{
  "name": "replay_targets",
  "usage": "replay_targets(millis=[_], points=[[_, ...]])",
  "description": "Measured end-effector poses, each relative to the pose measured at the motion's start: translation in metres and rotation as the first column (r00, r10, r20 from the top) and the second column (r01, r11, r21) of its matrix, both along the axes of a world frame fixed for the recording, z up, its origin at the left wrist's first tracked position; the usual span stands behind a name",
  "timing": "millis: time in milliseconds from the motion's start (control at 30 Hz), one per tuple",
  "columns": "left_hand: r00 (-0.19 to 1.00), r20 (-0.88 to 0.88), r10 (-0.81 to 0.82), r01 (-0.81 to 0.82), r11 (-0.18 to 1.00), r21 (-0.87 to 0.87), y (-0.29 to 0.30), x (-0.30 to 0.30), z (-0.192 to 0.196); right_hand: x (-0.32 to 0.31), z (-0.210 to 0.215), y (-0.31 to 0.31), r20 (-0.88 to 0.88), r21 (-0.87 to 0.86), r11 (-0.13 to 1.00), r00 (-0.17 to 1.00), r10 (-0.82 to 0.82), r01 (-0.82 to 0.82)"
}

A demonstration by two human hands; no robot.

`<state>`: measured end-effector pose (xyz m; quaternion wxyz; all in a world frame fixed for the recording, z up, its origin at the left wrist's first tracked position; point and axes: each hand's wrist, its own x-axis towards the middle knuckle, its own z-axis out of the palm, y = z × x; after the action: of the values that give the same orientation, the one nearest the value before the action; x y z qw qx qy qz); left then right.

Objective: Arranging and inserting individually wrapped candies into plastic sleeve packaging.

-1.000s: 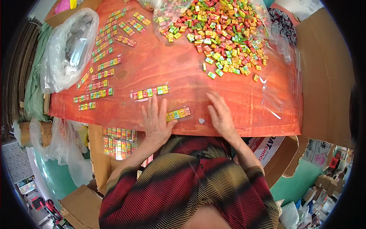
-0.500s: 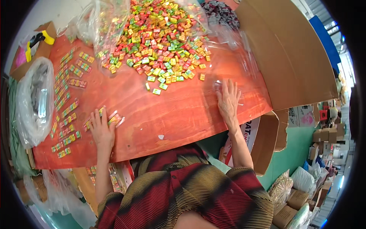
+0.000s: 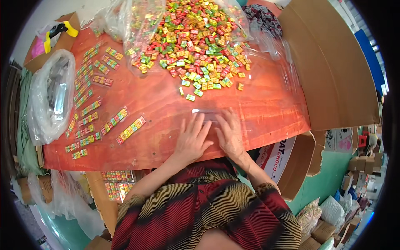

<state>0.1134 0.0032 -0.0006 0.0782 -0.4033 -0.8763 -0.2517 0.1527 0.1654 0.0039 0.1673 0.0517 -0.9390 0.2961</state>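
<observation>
The left hand (image 3: pixel 192 139) has moved off two filled strips (image 3: pixel 131 130), toward the bench's (image 3: pixel 166 104) front-left corner, to meet the right hand (image 3: pixel 231 135). Both, fingers spread, touch a clear tray (image 3: pixel 201 111) inward of the front edge's middle.

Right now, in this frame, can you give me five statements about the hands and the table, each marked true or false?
1. The left hand and right hand are both at a clear plastic tray. True.
2. A heap of small coloured packs lies beyond the hands. True.
3. The rows of packs lie to the right of the hands. False: they lie to the left.
4. The tabletop is green. False: it is red.
5. Brown cardboard stands at the table's right side. True.
</observation>
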Motion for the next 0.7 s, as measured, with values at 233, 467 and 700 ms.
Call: replay_targets(millis=[233,467,700], points=[[0.991,0.129,-0.016,0.025,0.997,-0.067,-0.011,-0.017,-0.013,0.023,-0.012,0.033,-0.009,0.214,0.977,1.0,0.022,-0.02],[0.995,0.063,0.083,-0.072,0.984,-0.161,-0.044,-0.008,-0.011,0.017,-0.004,0.076,-0.008,0.339,0.902,0.96,-0.281,0.267],[0.997,0.042,0.063,-0.059,0.994,-0.089,-0.037,0.004,0.005,-0.034,0.018,0.045,-0.044,0.194,0.97,0.99,-0.137,0.143]])
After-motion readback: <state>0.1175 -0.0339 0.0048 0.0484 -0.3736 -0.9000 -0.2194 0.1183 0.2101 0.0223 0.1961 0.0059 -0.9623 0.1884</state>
